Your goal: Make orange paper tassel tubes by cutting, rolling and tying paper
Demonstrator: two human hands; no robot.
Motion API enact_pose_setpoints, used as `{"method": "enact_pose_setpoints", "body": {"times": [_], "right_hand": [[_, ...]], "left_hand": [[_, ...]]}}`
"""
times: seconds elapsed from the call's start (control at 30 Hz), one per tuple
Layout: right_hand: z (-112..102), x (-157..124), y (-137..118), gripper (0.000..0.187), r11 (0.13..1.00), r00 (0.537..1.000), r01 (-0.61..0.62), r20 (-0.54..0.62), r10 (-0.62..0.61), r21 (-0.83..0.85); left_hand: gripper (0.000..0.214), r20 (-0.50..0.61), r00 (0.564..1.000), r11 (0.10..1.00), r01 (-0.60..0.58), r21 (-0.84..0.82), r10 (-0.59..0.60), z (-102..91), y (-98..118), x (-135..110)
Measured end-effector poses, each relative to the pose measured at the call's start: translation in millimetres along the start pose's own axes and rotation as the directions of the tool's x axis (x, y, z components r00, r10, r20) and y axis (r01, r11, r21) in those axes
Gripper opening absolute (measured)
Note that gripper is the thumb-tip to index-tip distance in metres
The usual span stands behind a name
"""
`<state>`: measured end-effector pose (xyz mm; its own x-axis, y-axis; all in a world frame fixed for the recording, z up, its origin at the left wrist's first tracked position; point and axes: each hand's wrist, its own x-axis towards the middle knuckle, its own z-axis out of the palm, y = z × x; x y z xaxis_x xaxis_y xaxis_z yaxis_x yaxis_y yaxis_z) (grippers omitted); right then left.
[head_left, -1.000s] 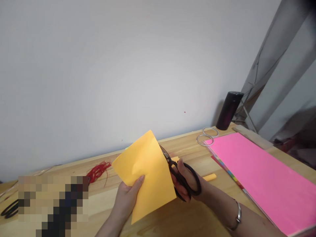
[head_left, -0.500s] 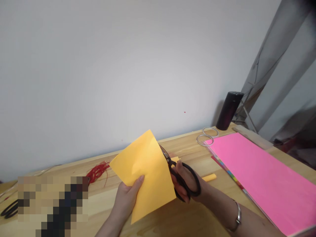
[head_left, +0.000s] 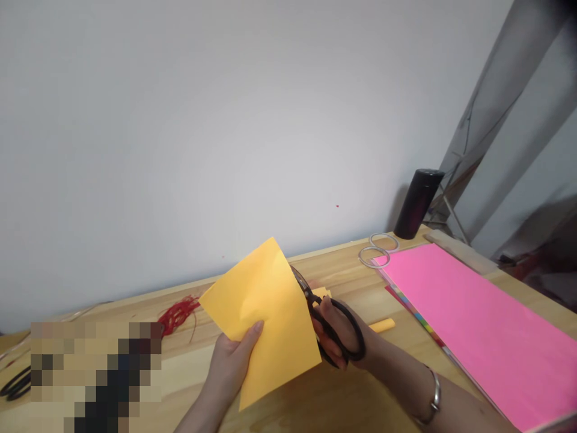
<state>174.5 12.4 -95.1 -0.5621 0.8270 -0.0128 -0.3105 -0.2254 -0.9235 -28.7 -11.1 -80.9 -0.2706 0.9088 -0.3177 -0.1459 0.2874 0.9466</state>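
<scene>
A sheet of yellow-orange paper (head_left: 274,313) is tilted up above the wooden table. My left hand (head_left: 234,358) pinches it near its lower left edge, thumb on the front and the other fingers hidden behind. Black-handled scissors (head_left: 336,325) are gripped in my right hand (head_left: 340,334), their loops around the thumb and fingers. The blades lie at the sheet's right edge, partly behind it, so their tips are hidden. Behind my right hand lie a folded yellow piece (head_left: 322,293) and a yellow paper roll (head_left: 382,325).
Pink paper (head_left: 478,331) lies over other coloured sheets at right. Two tape rings (head_left: 374,257) and a dark bottle (head_left: 417,204) stand by the back edge. Red string (head_left: 179,316) lies left, near black scissor handles (head_left: 17,383) and a pixelated patch. A wall rises behind the table (head_left: 171,382).
Almost nothing differs. The paper, the scissors and both hands keep nearly the same place, and the view has shifted very slightly.
</scene>
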Motion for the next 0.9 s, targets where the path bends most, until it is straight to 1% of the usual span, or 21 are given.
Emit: {"method": "enact_pose_setpoints", "body": {"times": [0.23,0.43,0.73,0.9], "right_hand": [[0,-1,-4,0.064,0.999,0.999,-0.040,-0.026,0.040,-0.001],[-1,-1,-12,0.068,0.999,0.998,-0.052,0.025,0.052,0.001],[1,-1,-20,0.069,0.998,0.998,-0.040,0.040,0.042,-0.049],[3,-1,-21,0.069,0.998,0.999,-0.027,0.035,0.029,-0.051]], "left_hand": [[0.036,-0.001,1.000,0.999,-0.031,0.017,0.031,0.5,-1,-1],[0.032,0.008,1.000,0.999,-0.025,0.025,0.025,-0.1,-2,0],[0.033,0.039,0.999,1.000,0.010,-0.016,-0.010,-2.7,-3,2],[0.031,0.035,0.999,1.000,-0.026,-0.012,0.027,-1.5,-3,2]]}}
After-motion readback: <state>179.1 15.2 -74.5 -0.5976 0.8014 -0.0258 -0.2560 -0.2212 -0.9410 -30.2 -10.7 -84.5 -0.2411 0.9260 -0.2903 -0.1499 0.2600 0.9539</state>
